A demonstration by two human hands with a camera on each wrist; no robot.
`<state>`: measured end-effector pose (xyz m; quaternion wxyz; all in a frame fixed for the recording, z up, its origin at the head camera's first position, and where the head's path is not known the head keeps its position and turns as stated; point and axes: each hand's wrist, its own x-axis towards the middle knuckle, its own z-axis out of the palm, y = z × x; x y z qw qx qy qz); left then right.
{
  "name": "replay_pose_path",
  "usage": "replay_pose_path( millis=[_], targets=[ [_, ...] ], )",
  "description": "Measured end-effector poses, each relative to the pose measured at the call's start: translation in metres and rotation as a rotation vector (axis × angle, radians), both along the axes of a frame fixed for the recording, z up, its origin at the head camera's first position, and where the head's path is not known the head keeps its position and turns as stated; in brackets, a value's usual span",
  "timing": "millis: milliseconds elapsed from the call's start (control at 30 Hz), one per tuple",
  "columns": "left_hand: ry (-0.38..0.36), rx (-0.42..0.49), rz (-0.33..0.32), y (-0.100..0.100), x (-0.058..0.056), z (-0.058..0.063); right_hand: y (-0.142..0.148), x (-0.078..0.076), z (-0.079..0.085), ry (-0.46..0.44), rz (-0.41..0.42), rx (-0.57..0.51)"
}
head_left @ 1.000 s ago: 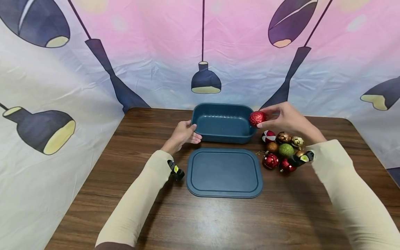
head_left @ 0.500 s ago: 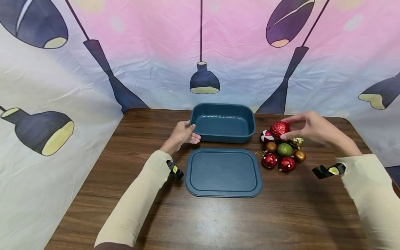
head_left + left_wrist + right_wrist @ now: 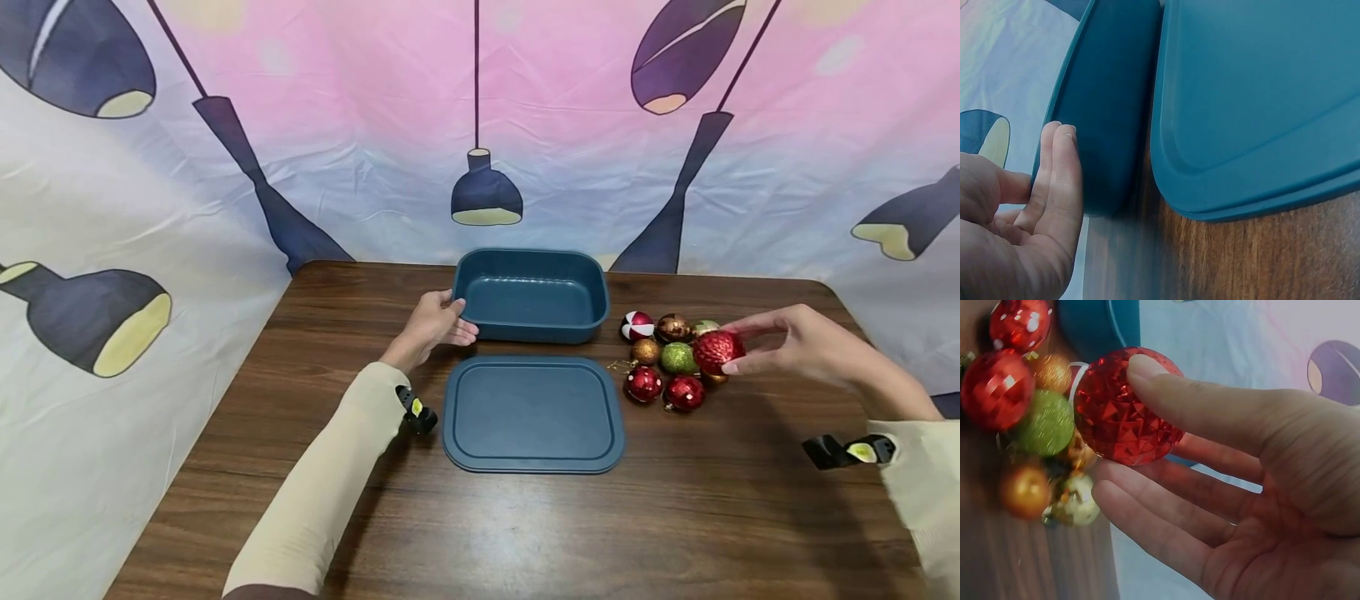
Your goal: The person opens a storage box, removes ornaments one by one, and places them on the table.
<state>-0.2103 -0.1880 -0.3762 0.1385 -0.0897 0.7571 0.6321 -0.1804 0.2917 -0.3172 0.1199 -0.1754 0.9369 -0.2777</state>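
My right hand (image 3: pixel 810 348) pinches a faceted red Christmas bauble (image 3: pixel 717 353) between thumb and fingers, in front of a cluster of baubles at the table's right. In the right wrist view the thumb lies on the near side of this bauble (image 3: pixel 1125 415). My left hand (image 3: pixel 432 323) rests at the front left corner of a dark teal rectangular container (image 3: pixel 532 333). Its straight fingers lie along the front wall and the thumb touches by the rim. The inside of the container shows no baubles. A matching lid (image 3: pixel 533 415) lies flat in front of it.
Several baubles lie together right of the lid: a green one (image 3: pixel 678 357), red ones (image 3: pixel 684 393), a red-and-white one (image 3: pixel 637 325) and brown or gold ones (image 3: pixel 673 327). The wooden table (image 3: pixel 525 533) meets a lamp-printed cloth (image 3: pixel 405 192) at the back.
My right hand has carried the red bauble from the container's right rim rightward and toward me, past the cluster. The left hand, container and lid hold their places; the view shifts slightly.
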Motion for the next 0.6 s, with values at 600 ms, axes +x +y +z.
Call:
replay_pose_path(
  millis=[600],
  targets=[
    [0.0,-0.012,-0.003,0.0,-0.001,0.0,0.025,0.019,-0.034,-0.14,0.005,-0.08]
  ],
)
